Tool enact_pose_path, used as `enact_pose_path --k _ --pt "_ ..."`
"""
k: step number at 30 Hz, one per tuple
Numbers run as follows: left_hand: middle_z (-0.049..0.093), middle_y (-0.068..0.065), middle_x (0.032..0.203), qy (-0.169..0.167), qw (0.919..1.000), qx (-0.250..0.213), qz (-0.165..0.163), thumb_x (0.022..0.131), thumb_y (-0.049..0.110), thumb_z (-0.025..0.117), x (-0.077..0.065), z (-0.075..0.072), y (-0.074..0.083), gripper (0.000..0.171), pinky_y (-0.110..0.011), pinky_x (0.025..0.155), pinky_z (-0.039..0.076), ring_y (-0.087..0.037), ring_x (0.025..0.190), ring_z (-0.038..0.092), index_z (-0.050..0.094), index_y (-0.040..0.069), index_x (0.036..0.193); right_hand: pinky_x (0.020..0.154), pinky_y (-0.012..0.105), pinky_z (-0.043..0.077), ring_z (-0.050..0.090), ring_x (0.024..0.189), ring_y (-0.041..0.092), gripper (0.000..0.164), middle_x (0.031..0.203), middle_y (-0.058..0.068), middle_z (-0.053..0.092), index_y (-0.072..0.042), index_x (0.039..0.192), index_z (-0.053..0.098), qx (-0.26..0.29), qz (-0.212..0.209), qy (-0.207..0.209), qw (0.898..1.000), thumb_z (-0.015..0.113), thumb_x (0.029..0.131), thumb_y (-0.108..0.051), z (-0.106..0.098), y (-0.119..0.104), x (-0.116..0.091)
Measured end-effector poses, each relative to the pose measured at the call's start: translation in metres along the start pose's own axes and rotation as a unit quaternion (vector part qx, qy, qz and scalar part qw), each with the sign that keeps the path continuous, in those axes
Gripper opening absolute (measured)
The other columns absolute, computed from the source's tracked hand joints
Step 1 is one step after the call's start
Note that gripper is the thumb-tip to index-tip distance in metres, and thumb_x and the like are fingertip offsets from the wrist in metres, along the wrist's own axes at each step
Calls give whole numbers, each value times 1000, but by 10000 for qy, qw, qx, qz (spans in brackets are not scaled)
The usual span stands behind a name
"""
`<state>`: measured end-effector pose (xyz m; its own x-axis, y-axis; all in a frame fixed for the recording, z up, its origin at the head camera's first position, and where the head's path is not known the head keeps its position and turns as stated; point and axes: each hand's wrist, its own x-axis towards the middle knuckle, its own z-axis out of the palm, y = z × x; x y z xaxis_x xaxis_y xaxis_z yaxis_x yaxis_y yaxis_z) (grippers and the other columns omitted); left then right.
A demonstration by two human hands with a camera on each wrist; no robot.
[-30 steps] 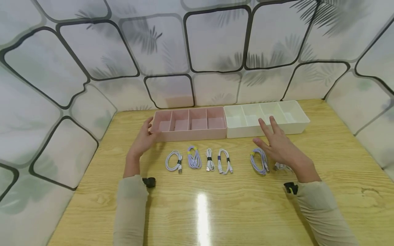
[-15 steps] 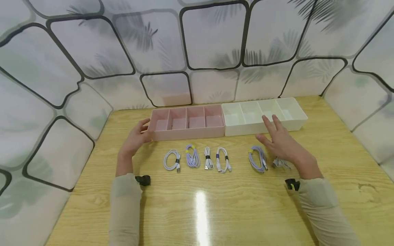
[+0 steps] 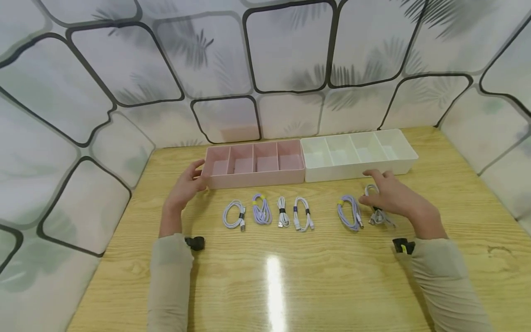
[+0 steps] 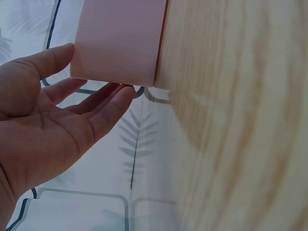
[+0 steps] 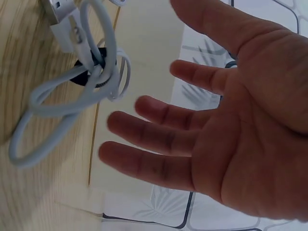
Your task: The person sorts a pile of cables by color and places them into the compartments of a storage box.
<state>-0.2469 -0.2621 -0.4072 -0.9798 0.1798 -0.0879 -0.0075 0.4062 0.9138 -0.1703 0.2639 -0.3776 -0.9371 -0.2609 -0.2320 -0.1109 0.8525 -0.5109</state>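
Observation:
My left hand (image 3: 185, 188) touches the left end of the pink divided box (image 3: 257, 179), fingers extended along its end and thumb at the front corner. In the left wrist view, the fingertips meet the pink end wall (image 4: 118, 43). My right hand (image 3: 396, 197) hovers with spread fingers above a coiled white charging cable (image 3: 377, 216) and partly covers it. That cable, bound by a black tie (image 5: 84, 77), lies beside the fingers in the right wrist view, with nothing in the palm. Just left of it is a purple coiled cable (image 3: 356, 216) with a yellow tie.
A white divided box (image 3: 361, 168) adjoins the pink one along the wall. In front of the pink box lie a coiled white cable (image 3: 226, 219), a purple one (image 3: 261, 216), a small white bundle (image 3: 283, 219) and another white loop (image 3: 296, 214). A patterned wall covering stands behind.
My right hand has drawn back from over the white box and lowered toward the rightmost white cable, uncovering more of it. The left hand stays at the pink box's end.

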Motion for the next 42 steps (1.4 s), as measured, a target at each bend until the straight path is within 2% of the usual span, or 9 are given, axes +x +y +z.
enact_pose_path --k 5,9,12,14,21,26,32,37,42 --pt "35 -33 150 -44 10000 -43 -34 104 10 45 -2 0 4 61 -54 101 43 -39 124 45 18 6 159 88 62 43 47 115 53 78 131 43 40 7 144 30 -135 -104 -181 9997 74 88 -25 1 5 -1" --pt "36 -32 149 -17 10000 12 -18 104 11 47 -4 0 6 60 -45 96 46 -38 123 46 20 5 158 71 45 48 55 87 35 77 106 30 54 9 139 32 -142 -127 -264 9995 78 84 -19 2 7 0" --pt "37 -31 148 13 10000 60 -2 104 13 47 -3 0 3 60 -37 91 48 -38 123 46 21 5 158 59 36 45 51 70 23 73 87 16 55 10 138 31 19 -22 -481 9988 76 85 -14 4 8 1" --pt "37 -31 149 29 10000 74 -33 104 14 48 -3 0 4 61 -36 89 48 -39 124 46 21 5 158 56 35 46 51 66 22 71 82 12 54 10 137 30 145 20 -616 9980 74 86 -11 5 9 2" --pt "35 -32 150 9 9998 -70 -179 104 12 47 -8 2 16 61 -53 99 43 -41 126 43 20 4 158 52 35 44 49 57 20 65 72 9 53 9 137 31 281 44 -621 9977 69 86 -6 7 12 4" --pt "35 -33 149 -15 9997 -71 -233 103 8 46 -18 5 34 60 -57 102 40 -41 126 43 20 0 157 55 34 43 49 63 19 61 76 9 55 9 133 37 161 -149 -474 9986 71 85 -7 7 16 5" --pt "35 -35 148 -34 9998 -8 -192 103 9 46 -22 6 38 60 -49 97 45 -40 125 44 20 -1 156 59 34 42 51 67 19 63 82 10 60 9 136 37 193 -215 -290 9992 70 86 -8 8 22 8" --pt "36 -33 149 20 9997 -14 -234 102 9 47 -21 4 35 60 -48 98 44 -38 124 45 22 0 156 64 38 48 59 76 24 65 95 22 64 11 138 35 93 -76 -47 9999 70 87 -10 7 26 12" --pt "37 -33 148 61 9998 -99 -181 103 9 47 -12 2 21 60 -52 99 43 -37 120 45 22 2 157 67 40 50 62 81 29 67 100 28 63 13 138 32 127 70 59 9999 70 86 -7 6 28 13"
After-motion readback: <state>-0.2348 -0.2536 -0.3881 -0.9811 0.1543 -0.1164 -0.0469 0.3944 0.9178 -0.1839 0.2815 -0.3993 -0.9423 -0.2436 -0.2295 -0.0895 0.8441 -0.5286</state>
